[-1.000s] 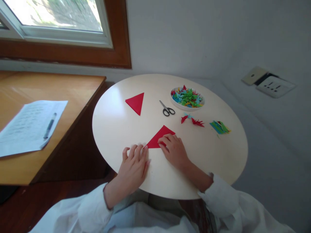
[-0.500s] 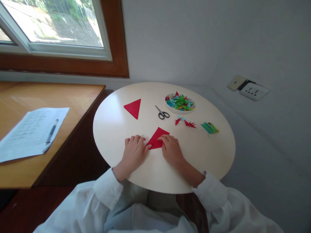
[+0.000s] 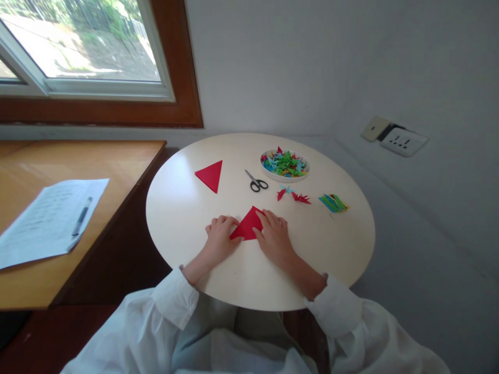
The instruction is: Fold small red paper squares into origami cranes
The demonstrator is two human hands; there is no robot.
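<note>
A folded sheet of red origami paper (image 3: 248, 226) lies on the round white table in front of me, between my hands. My left hand (image 3: 221, 236) has its thumb and forefinger at the paper's left corner. My right hand (image 3: 276, 239) holds the right side, thumb on the lower part and fingers along the upper edge, covering that end. Beyond them are scissors (image 3: 256, 183) with black handles and a separate red paper triangle (image 3: 210, 176). Small red folded paper pieces (image 3: 301, 198) lie to the right of the scissors.
A white dish (image 3: 286, 179) full of colourful folded paper pieces stands at the back of the round table (image 3: 175, 208). Green, blue and yellow paper strips (image 3: 334, 203) lie at the right. On the wooden desk (image 3: 132, 166) are a written sheet (image 3: 42, 223) and a pen (image 3: 82, 216).
My right hand has opened its grip on the paper, its fingers now along the upper right edge and thumb lower. The paper's right part has folded inward. My view has shifted slightly.
</note>
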